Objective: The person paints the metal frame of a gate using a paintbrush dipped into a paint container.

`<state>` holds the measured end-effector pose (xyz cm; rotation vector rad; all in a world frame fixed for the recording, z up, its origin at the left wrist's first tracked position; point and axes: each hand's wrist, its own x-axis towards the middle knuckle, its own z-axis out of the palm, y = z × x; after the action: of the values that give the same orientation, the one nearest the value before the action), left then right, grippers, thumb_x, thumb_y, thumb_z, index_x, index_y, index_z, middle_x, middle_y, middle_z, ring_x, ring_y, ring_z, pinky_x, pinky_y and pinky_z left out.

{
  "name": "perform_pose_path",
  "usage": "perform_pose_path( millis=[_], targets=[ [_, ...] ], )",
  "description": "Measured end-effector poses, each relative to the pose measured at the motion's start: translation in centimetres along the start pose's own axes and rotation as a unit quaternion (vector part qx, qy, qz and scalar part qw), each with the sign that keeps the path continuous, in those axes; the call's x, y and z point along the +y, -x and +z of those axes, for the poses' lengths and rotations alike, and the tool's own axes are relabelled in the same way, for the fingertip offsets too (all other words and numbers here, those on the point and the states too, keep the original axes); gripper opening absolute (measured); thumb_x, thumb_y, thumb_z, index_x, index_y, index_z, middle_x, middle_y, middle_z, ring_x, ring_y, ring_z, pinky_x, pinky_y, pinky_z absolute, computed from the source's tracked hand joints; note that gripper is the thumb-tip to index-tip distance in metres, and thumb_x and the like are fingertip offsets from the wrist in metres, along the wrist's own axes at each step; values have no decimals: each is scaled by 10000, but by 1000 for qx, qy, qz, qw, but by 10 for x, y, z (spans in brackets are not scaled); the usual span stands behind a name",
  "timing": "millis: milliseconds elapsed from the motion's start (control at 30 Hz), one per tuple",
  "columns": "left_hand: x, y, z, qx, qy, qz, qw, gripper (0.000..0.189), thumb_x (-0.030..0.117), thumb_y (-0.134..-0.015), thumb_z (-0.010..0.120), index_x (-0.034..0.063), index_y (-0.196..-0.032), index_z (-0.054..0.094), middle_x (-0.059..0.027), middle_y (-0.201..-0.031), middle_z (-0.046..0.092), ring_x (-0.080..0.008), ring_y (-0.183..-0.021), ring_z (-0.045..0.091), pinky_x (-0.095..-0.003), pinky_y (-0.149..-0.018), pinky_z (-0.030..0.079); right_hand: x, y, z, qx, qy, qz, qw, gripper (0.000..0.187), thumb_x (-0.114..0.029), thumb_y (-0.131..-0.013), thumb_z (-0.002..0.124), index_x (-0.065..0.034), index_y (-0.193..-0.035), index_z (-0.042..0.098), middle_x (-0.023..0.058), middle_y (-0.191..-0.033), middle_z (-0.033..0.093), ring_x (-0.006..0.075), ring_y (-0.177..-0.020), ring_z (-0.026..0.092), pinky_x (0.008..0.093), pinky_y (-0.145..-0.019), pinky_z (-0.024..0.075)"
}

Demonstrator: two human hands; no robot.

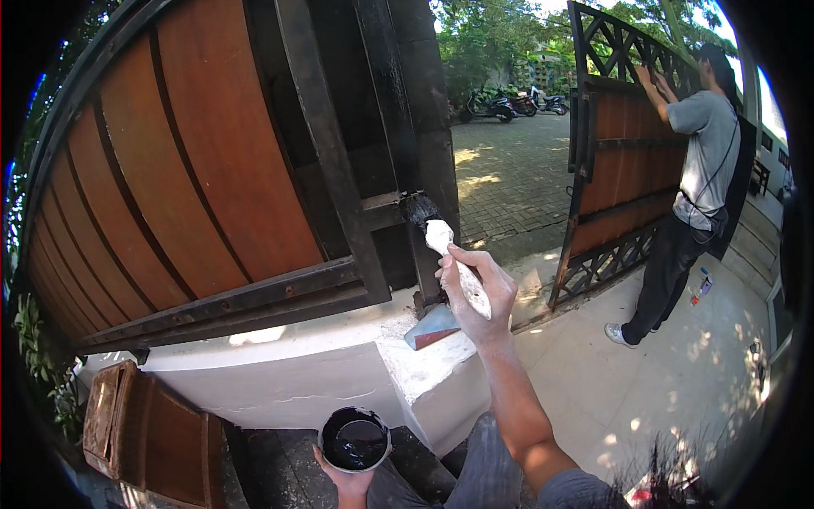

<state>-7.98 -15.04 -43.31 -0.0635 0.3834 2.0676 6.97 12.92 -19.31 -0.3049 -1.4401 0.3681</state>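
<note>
My right hand (480,286) grips the white, paint-spotted handle of a paintbrush (467,280). The brush's black bristles press against an upright black metal gate post (397,127), beside a short crossbar. Low in the view, my left hand (346,480) holds a round tub of black paint (355,439) from below, its mouth facing up. A flat bluish-grey piece with a dark red part (431,329) lies on the white ledge (439,375) at the post's foot, below my right hand.
A gate with brown panels (210,146) fills the left. At right, another person (699,153) stands with raised hands at a second gate leaf (626,172). A brown wooden box-like object (152,432) stands lower left. Motorbikes (493,107) are parked beyond on paving.
</note>
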Motion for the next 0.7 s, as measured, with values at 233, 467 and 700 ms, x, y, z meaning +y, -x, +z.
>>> perform_pose_path(
  millis=[233, 467, 700],
  targets=[
    [-1, -1, -3, -24, -43, 23, 999, 853, 827, -852, 285, 272, -1484, 421, -124, -1531, 407, -430, -1387, 383, -763, -986, 334, -6, 14, -5, -24, 31, 45, 998, 124, 2, -847, 734, 20, -952, 671, 144, -827, 711, 213, -706, 706, 313, -650, 551],
    [5, -9, -33, -12, -46, 55, 997, 848, 830, -849, 297, 277, -1477, 434, -124, -1528, 414, -430, -1374, 402, -757, -986, 338, 0, 10, 6, -6, 50, -23, 998, 131, 25, -839, 723, 28, -941, 640, 150, -844, 706, 255, -735, 710, 320, -669, 556],
    [4, -6, -31, -19, -56, 47, 997, 852, 832, -842, 320, 274, -1475, 436, -119, -1526, 416, -426, -1377, 400, -754, -983, 340, -11, 24, -17, -29, 78, -7, 996, 134, 19, -830, 730, 27, -949, 670, 147, -863, 714, 242, -761, 722, 315, -682, 565]
  ],
)
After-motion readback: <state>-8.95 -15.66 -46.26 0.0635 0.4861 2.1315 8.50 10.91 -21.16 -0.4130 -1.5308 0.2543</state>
